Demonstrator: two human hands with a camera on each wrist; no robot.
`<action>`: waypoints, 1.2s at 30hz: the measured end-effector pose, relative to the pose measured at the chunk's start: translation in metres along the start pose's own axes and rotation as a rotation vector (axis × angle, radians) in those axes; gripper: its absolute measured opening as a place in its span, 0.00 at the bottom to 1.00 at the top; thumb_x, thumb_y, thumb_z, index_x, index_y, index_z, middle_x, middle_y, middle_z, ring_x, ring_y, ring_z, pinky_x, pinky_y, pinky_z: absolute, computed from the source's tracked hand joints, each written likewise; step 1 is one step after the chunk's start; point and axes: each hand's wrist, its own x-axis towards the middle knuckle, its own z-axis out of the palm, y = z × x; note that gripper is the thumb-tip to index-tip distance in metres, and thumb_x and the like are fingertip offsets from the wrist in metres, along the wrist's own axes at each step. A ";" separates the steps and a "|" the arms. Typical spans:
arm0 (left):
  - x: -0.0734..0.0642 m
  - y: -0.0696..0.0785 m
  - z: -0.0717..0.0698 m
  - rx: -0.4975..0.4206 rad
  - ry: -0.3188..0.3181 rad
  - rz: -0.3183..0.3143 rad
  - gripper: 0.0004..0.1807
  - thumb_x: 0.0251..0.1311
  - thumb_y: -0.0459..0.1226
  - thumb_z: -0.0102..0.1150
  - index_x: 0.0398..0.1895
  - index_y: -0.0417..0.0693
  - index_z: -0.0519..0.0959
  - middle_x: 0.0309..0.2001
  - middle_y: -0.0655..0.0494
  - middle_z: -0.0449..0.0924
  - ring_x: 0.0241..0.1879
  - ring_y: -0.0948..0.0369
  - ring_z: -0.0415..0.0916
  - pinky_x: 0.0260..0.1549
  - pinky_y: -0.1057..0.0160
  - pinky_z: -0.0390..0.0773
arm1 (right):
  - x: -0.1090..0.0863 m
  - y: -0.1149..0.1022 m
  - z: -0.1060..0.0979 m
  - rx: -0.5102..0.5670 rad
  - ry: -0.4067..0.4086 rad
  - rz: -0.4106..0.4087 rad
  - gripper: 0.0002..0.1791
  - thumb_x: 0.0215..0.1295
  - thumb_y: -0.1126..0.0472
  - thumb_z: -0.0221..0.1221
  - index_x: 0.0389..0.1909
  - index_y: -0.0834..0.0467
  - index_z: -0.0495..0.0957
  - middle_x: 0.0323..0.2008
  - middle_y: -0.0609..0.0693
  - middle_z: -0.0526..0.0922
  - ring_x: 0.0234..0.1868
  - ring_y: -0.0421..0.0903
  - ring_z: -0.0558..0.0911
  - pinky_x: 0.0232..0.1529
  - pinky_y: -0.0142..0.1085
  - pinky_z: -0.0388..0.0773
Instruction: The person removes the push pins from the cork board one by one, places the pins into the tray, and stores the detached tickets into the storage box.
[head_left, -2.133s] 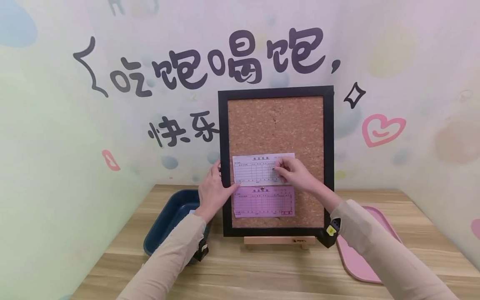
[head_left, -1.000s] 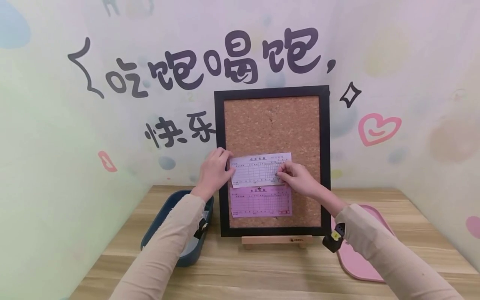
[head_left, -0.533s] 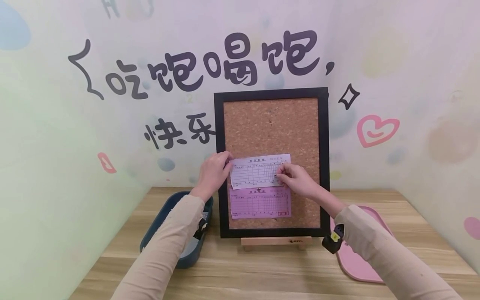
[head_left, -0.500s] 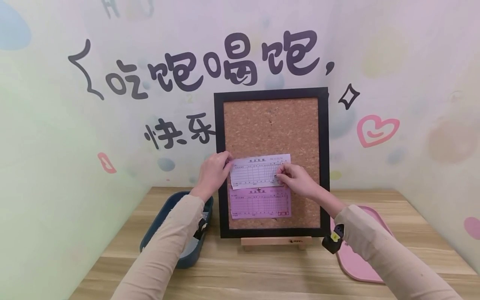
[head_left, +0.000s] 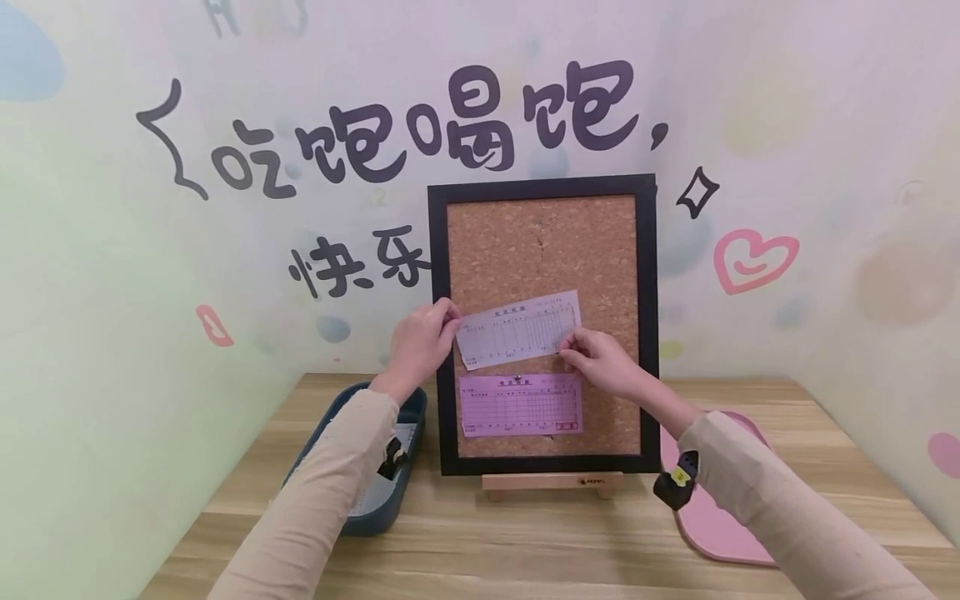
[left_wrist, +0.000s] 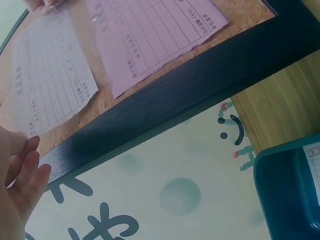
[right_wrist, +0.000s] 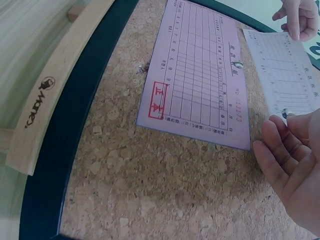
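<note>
A white receipt slip (head_left: 513, 333) hangs in front of the corkboard (head_left: 543, 242), its right end tilted up. At its upper left corner my left hand (head_left: 422, 340) pinches the paper between thumb and fingers. My right hand (head_left: 606, 360) pinches its lower right corner, where a silver thumbtack (right_wrist: 285, 113) shows by the thumb in the right wrist view. Below, a pink receipt slip (head_left: 519, 407) lies flat on the cork, fixed by another thumbtack (right_wrist: 238, 65) at its top edge. A strip of cork separates the two slips.
The black-framed board stands on a wooden easel (head_left: 551, 482) against a printed wall. At left, partly behind the left sleeve, is a dark blue tray (head_left: 386, 515) with paper inside. A pink tray (head_left: 723, 521) lies at right, partly under the right arm.
The white slip has shifted upward and tilted, right end higher, uncovering cork above the pink slip. Before, it lay nearly level against the pink slip's top edge. Both hands stay at its ends.
</note>
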 end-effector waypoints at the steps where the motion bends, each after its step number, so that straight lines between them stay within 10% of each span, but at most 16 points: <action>1: 0.000 -0.001 -0.001 0.000 0.005 -0.003 0.03 0.60 0.33 0.53 0.34 0.42 0.76 0.31 0.49 0.80 0.28 0.57 0.76 0.27 0.63 0.76 | -0.001 0.001 -0.001 -0.003 0.001 0.001 0.03 0.65 0.67 0.51 0.33 0.63 0.72 0.26 0.53 0.75 0.25 0.45 0.71 0.24 0.33 0.70; 20: -0.027 -0.028 -0.034 -0.104 0.103 -0.063 0.03 0.57 0.30 0.55 0.31 0.38 0.75 0.27 0.45 0.79 0.25 0.55 0.73 0.25 0.60 0.73 | -0.029 0.021 -0.024 -0.021 -0.010 -0.028 0.04 0.64 0.67 0.51 0.31 0.65 0.71 0.21 0.53 0.73 0.22 0.45 0.71 0.20 0.31 0.68; 28: -0.064 -0.050 -0.049 -0.137 0.081 -0.246 0.04 0.61 0.31 0.50 0.34 0.37 0.73 0.31 0.43 0.77 0.30 0.51 0.72 0.28 0.58 0.71 | -0.061 0.039 -0.041 0.070 -0.053 -0.022 0.05 0.65 0.70 0.49 0.31 0.69 0.69 0.21 0.54 0.70 0.21 0.43 0.70 0.22 0.33 0.73; 36: -0.108 -0.075 -0.062 -0.070 0.187 -0.385 0.04 0.61 0.32 0.51 0.34 0.37 0.73 0.33 0.40 0.79 0.33 0.49 0.75 0.31 0.55 0.71 | -0.092 0.057 -0.058 0.026 -0.008 -0.033 0.04 0.65 0.70 0.49 0.33 0.69 0.70 0.21 0.50 0.73 0.20 0.39 0.72 0.23 0.32 0.76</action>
